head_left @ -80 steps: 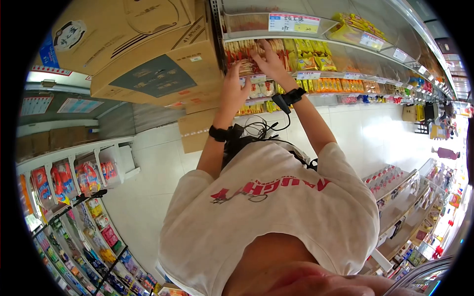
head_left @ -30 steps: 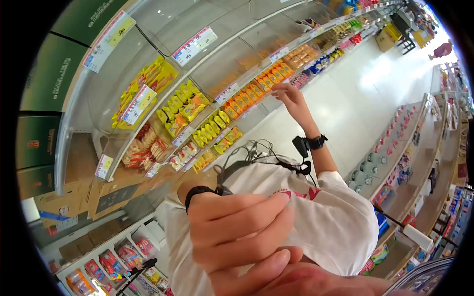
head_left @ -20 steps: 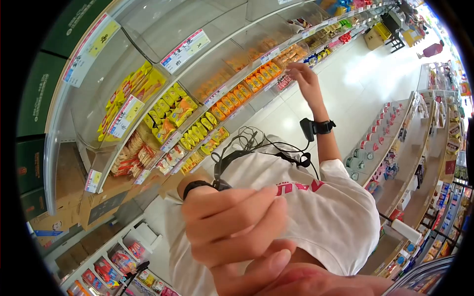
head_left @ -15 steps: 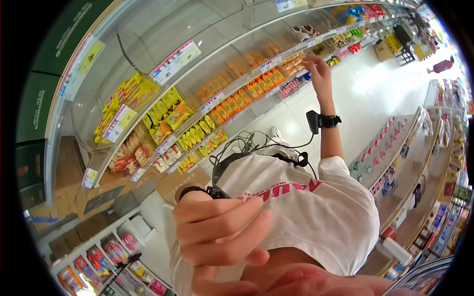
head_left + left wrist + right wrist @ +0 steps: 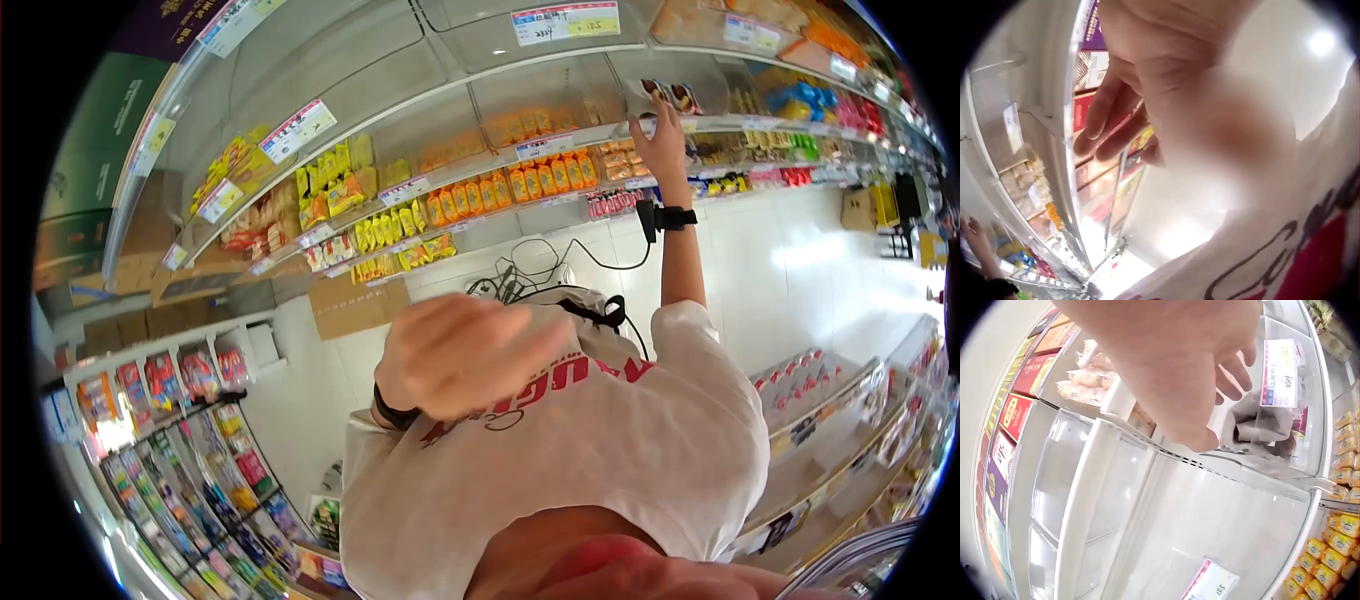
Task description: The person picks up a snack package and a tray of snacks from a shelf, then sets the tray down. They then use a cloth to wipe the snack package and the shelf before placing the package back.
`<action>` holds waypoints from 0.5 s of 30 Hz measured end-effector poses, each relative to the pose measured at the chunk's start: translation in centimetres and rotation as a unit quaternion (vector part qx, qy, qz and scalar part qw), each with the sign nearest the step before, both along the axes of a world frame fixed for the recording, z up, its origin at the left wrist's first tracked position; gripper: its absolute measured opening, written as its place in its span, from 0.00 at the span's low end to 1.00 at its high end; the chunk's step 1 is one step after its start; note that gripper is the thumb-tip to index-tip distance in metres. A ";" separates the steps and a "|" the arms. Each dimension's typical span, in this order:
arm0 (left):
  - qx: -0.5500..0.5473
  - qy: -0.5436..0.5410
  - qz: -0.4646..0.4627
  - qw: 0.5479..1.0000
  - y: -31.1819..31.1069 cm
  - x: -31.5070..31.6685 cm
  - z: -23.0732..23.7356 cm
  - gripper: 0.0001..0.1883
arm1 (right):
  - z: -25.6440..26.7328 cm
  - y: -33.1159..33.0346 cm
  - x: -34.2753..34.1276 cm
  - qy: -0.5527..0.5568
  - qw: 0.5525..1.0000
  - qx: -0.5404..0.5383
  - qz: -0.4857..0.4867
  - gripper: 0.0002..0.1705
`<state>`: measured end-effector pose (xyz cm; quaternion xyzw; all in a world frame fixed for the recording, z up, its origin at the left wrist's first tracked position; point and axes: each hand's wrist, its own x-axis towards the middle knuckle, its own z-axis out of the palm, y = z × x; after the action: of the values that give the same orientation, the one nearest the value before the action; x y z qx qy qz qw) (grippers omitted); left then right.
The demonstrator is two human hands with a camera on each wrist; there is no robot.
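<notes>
My right hand (image 5: 663, 145) reaches over the front edge of a clear shelf bin, fingers apart. Inside that bin lie a few dark-and-white packets (image 5: 680, 97). In the right wrist view the fingers (image 5: 1232, 378) extend toward the packets (image 5: 1266, 428), next to a handwritten price card (image 5: 1279, 374); nothing shows in the grip. My left hand (image 5: 465, 355), blurred by motion, is raised in front of the white T-shirt (image 5: 560, 450). From the left wrist its fingers (image 5: 1107, 109) hang loosely curled with nothing between them.
Shelf rows (image 5: 470, 165) curve across the front, with orange packets (image 5: 555, 177) and yellow packets (image 5: 390, 227) left of the right hand. A cardboard box (image 5: 360, 305) sits on the floor. Black cables (image 5: 510, 275) hang at my waist. Another shelf unit (image 5: 830, 440) stands behind, right.
My left hand has come away from near the mouth and moved forward over the chest. My right hand has moved from beside the shelves up to the packet bin. The head view has turned right.
</notes>
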<state>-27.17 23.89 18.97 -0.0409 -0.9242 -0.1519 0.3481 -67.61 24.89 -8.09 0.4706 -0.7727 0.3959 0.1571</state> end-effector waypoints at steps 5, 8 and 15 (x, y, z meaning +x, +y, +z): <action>0.096 -0.072 0.210 0.970 -0.1 0.2 -2.0 0.21 | -1.6 -0.4 -1.1 -0.024 0.999 0.034 0.010 0.18; 0.169 -0.072 0.297 0.937 0.8 0.7 -1.3 0.16 | -0.4 -0.6 -0.8 -0.095 0.993 -0.067 -0.006 0.15; 0.217 -0.086 0.304 0.923 0.6 0.2 -3.3 0.15 | 9.6 4.1 3.6 -0.244 0.937 -0.243 0.055 0.13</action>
<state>-26.95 24.50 15.70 0.3323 -0.8627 -0.2386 0.2973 -64.03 28.96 1.50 0.3494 -0.6405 0.6820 0.0511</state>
